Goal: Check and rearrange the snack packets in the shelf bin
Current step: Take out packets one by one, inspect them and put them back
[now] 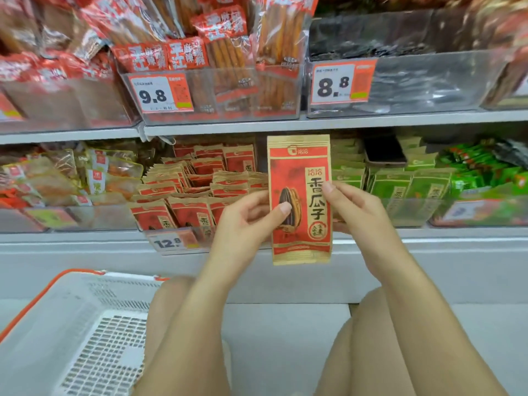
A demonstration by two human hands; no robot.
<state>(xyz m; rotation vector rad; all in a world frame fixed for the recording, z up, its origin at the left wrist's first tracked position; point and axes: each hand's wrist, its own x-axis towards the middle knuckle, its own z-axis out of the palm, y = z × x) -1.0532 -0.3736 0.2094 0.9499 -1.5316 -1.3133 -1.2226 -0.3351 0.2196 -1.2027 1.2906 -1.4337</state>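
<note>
- Grey metal shelves (371,121) carry clear bins (217,110) of snacks.
- White basket (71,324) sits lower left.
- Left hand (245,221) and right hand (354,204) pinch an upright red packet (300,198), hiding the bin behind it.

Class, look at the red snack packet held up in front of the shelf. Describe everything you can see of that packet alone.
The red snack packet is a tall, flat pouch with gold crimped ends, large gold characters and a dark sunflower-seed picture. It looks sealed and paper-like. It is held upright, front to the camera, before the lower shelf's bins. The left hand pinches its left edge, thumb on the front; the right hand pinches its right edge.
</note>
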